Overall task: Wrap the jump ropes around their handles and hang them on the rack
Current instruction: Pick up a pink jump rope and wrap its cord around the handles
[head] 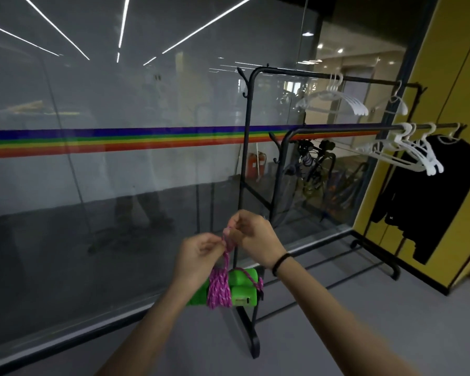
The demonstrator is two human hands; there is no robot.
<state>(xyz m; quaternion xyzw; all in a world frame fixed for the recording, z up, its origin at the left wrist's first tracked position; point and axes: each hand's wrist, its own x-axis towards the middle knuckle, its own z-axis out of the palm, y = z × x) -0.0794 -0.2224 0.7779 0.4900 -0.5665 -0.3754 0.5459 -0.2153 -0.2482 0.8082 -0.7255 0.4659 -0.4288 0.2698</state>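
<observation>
A jump rope with two bright green handles [242,290] hangs in front of me, its pink-and-white rope [219,290] wound around them in a thick bundle. A short loop of that rope rises from the bundle to my fingers. My left hand [198,253] pinches the loop from the left. My right hand [253,234] pinches its top from the right, a black band on that wrist. The black clothes rack [251,147] stands just behind my hands, with small hooks on its near post.
White hangers [334,100] hang on the upper rail, more white hangers [407,151] and a black garment [429,196] on the lower rail. A glass wall with a rainbow stripe [114,139] runs on the left. A yellow wall [445,77] is at right. Grey floor lies below.
</observation>
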